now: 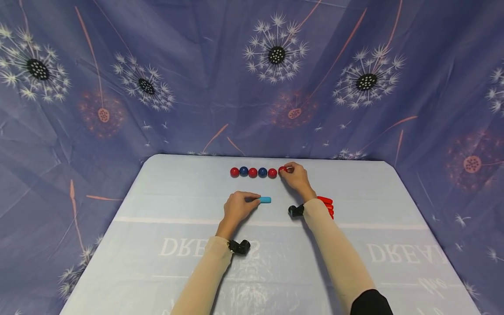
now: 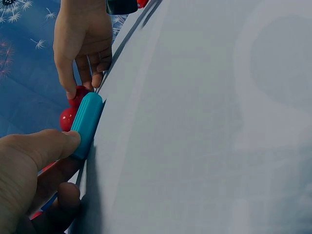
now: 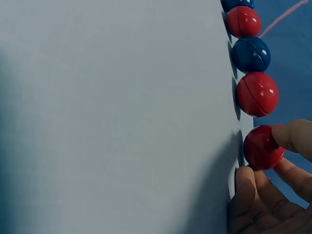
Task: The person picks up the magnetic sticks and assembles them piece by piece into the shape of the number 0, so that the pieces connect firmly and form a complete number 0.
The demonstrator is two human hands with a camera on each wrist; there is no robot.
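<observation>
My left hand (image 1: 237,207) pinches a short light-blue ribbed stick (image 1: 265,200) between thumb and fingers, low over the middle of the table. In the left wrist view the ribs run along the stick (image 2: 88,124). At the far side, my right hand (image 1: 297,178) pinches a glossy red ball (image 3: 263,147) with thumb and fingertips. This ball is at the right end of a row of red and blue balls, with a small gap to its neighbouring red ball (image 3: 257,94). Along the rest of the row, blue balls (image 1: 262,172) alternate with red ones (image 1: 253,173).
Several red sticks (image 1: 327,204) lie together on the table, partly hidden by the right forearm. The white table (image 1: 177,188) carries faint printed lettering. Behind its far edge hangs a purple cloth (image 1: 220,87) with dandelion prints.
</observation>
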